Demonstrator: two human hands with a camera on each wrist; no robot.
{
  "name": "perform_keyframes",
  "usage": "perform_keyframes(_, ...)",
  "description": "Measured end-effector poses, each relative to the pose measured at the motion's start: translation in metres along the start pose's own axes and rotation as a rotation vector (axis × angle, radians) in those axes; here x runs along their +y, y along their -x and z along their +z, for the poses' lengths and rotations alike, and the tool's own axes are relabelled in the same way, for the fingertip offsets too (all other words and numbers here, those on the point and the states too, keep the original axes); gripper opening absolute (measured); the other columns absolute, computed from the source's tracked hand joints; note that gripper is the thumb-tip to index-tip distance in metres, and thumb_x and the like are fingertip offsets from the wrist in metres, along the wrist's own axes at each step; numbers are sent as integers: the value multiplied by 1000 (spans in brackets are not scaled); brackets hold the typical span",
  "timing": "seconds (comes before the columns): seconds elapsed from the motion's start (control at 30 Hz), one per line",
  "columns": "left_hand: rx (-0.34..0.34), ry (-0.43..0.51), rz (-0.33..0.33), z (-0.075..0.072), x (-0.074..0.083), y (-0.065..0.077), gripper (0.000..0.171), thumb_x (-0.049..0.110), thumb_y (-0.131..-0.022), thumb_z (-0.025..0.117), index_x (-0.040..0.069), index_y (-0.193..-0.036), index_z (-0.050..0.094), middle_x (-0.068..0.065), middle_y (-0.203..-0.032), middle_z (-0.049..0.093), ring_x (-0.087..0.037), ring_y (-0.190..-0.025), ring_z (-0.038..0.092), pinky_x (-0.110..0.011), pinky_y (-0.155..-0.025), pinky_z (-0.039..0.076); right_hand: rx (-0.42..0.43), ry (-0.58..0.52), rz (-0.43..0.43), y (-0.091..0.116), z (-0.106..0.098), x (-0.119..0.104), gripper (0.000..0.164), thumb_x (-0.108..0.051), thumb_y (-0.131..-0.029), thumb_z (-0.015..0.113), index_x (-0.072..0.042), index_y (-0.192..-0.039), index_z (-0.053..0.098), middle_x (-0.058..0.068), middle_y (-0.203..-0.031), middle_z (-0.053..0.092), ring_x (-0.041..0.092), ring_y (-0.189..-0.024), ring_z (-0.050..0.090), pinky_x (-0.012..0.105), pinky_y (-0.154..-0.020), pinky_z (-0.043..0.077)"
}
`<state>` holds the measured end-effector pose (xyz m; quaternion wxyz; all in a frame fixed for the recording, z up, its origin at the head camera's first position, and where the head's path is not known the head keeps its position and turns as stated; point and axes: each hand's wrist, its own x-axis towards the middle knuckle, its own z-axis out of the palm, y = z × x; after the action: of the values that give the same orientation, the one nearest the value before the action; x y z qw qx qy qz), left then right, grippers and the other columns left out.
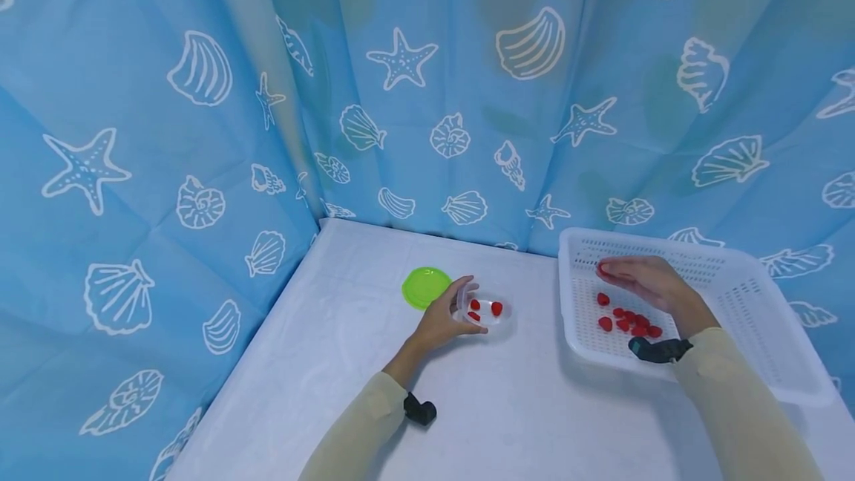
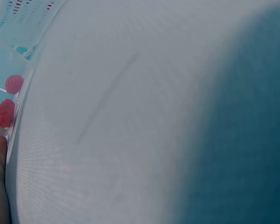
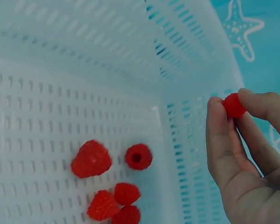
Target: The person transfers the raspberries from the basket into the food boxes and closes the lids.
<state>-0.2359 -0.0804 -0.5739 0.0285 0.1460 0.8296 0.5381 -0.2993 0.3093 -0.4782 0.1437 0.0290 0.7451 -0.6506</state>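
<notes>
My left hand [image 1: 441,321] grips a small clear plastic container [image 1: 487,323] from its left side, thumb and fingers around the wall. Inside the container are a few red raspberries [image 1: 496,308]; two raspberries [image 2: 4,113] show through its side in the left wrist view. My right hand [image 1: 651,280] is over the left part of a white perforated basket [image 1: 755,303]. Between its thumb and fingertips it pinches one raspberry [image 3: 234,106]. Below that hand, several loose raspberries [image 3: 91,159] lie on the basket floor.
A round green lid [image 1: 426,288] lies flat on the white-covered table [image 1: 320,362], just behind the left hand. Blue curtains [image 1: 427,95] with a shell and starfish print stand along the table's back and left edges. The basket takes up the table's right side.
</notes>
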Motion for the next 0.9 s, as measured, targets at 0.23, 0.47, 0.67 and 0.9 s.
perform_keyframes(0.23,5,6,8,0,0,2,94,34,-70,89,29,-149,37,18,-138,51,-12,-133,43,-37,-102,44,-17,19,25,9,10,-19,88,-26,-86,76,-21,-156,22,11,-143,42,5,-96,67,34,-90,51)
perform_keyframes(0.47,0,20,-6,0,-1,2,95,33,-70,89,30,-150,36,19,-139,50,-8,-132,43,-33,-103,43,-72,27,14,13,22,-38,81,-26,-88,74,-11,-153,29,1,-132,50,5,-100,65,28,-89,51)
perform_keyframes(0.67,-5,44,-11,0,-1,0,96,29,-70,89,30,-150,36,21,-137,50,-5,-132,42,-31,-105,41,-132,26,-26,15,38,-51,69,-23,-91,71,2,-146,37,-10,-115,62,7,-102,65,26,-89,51)
perform_keyframes(0.9,-8,52,-10,1,1,0,95,28,-71,89,29,-150,36,20,-138,50,-7,-133,42,-32,-105,41,-169,0,-51,14,70,-66,63,-20,-90,71,6,-140,44,-4,-111,67,19,-108,65,31,-91,51)
